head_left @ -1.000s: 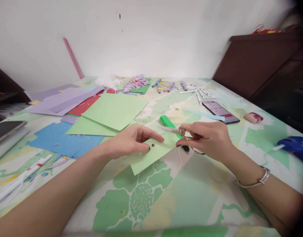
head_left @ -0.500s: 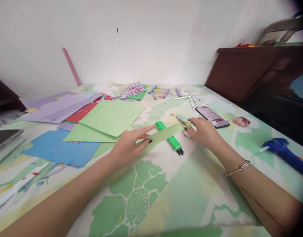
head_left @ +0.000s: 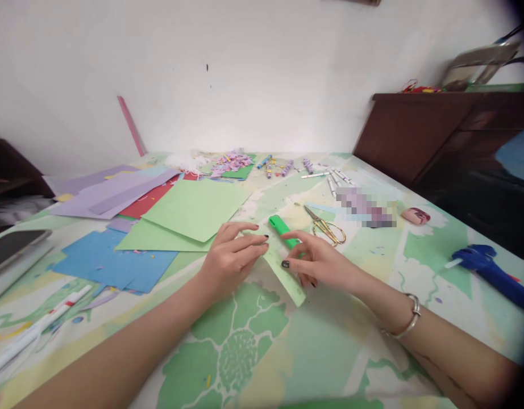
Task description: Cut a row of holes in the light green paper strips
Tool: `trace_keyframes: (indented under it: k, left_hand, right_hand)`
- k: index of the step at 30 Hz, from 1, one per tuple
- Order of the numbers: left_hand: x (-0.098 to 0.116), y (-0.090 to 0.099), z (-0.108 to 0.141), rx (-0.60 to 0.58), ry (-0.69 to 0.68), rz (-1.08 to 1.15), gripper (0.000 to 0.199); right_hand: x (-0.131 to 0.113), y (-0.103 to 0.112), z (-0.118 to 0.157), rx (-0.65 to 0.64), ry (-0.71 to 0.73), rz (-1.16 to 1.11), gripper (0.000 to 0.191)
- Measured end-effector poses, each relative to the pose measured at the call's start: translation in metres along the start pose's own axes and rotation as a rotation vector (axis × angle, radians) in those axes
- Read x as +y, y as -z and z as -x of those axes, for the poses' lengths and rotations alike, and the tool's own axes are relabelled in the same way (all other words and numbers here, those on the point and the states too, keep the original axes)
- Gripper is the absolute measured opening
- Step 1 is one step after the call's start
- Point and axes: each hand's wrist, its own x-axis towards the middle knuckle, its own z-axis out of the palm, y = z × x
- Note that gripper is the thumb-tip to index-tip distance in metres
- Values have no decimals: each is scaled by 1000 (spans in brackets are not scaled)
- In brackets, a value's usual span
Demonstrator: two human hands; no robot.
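Note:
A narrow light green paper strip [head_left: 284, 276] slants between my hands over the patterned tablecloth. Its upper end is under the fingers of my left hand [head_left: 236, 253], which hold it. My right hand [head_left: 315, 261] is beside the strip's right edge, fingers curled and parted, with nothing seen between them. Behind the strip lies a green box cutter [head_left: 281, 226], partly covered by my right fingers. Gold-handled scissors [head_left: 325, 226] rest on the cloth just beyond my right hand.
Light green sheets [head_left: 198, 207], blue paper [head_left: 117, 258] and purple sheets [head_left: 112, 190] lie at left. White markers [head_left: 336, 177] are at the back. A blue glue gun [head_left: 487, 270] lies at right, near a pinkish round object [head_left: 416, 216].
The strip has turned, its right end now pointing toward me. My right hand has come away from the scissors, moving left and nearer to me. The view has shifted slightly.

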Motion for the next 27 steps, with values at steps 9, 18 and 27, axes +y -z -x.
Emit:
trace_keyframes:
  k: [9,18,27]
  left_hand:
    - [0,-10,9,-217,380,-115,43]
    - [51,12,17,-533,459,132,41]
    - [86,26,39,-455,412,171,14]
  right_hand:
    - [11,-11,-7,8,-44,-56,47]
    - [10,-5,-10,47,-63,-8,38]
    - [12,-2,-10,-36,-80,-1,42]
